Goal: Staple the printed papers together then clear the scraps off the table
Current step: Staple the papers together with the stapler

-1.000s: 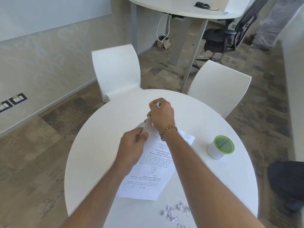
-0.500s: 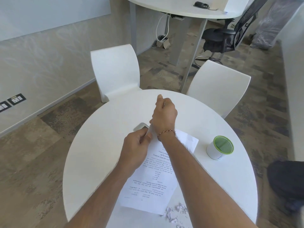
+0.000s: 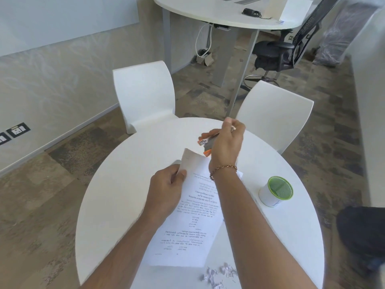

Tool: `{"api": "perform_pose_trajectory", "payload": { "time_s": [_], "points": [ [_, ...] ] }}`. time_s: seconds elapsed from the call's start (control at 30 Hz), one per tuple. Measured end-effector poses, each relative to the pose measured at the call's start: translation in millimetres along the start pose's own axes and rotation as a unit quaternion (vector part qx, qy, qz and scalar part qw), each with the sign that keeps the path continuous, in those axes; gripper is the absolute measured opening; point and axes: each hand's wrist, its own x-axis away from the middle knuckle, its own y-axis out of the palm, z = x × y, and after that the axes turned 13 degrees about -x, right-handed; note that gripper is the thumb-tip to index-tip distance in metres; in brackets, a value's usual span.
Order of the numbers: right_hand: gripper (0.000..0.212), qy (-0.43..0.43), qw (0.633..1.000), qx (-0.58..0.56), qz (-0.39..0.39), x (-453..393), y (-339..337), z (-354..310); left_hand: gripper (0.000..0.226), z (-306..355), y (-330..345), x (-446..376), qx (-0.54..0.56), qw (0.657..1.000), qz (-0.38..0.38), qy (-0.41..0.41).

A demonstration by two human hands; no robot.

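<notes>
Two bare forearms reach forward from the bottom of the view, roughly side by side, the right one extending farther. The left hand (image 3: pixel 166 190) is seen from the back, knuckles up, fingers curled under and thumb pressed forward, pinching the upper left edge of the printed papers (image 3: pixel 187 222) near their raised far corner. The right hand (image 3: pixel 227 142) is held higher and farther away, its back toward the camera, fingers curled round a small grey and orange stapler (image 3: pixel 206 143) that pokes out to its left. A beaded bracelet (image 3: pixel 223 170) circles the right wrist. The two hands are apart, not touching.
</notes>
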Motion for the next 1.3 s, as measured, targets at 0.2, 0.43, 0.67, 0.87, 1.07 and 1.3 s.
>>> {"api": "perform_pose_trajectory", "payload": {
  "time_s": [0.2, 0.43, 0.67, 0.87, 1.07, 1.3],
  "points": [
    [0.016, 0.009, 0.966, 0.247, -0.080, 24, -18, -26, 0.039, 14, -10, 1, -0.039, 0.994, 0.106, -0.003],
    [0.031, 0.068, 0.928, 0.284, -0.232, 66, -7, -26, 0.028, 42, -8, 13, -0.094, 0.972, 0.202, 0.070],
    [0.018, 0.111, 0.959, 0.140, -0.221, 56, -21, -39, 0.033, 49, -13, 20, -0.116, 0.956, 0.210, 0.171],
    [0.015, 0.181, 0.955, 0.067, -0.226, 43, -42, -49, 0.035, 56, -32, 12, -0.074, 0.952, 0.183, 0.233],
    [0.008, 0.217, 0.935, 0.043, -0.278, 43, -53, -65, 0.033, 64, -47, -10, -0.132, 0.938, 0.132, 0.293],
    [0.010, 0.257, 0.920, 0.021, -0.294, 47, -58, -74, 0.027, 67, -42, -8, -0.073, 0.956, 0.101, 0.266]
  ]
}}
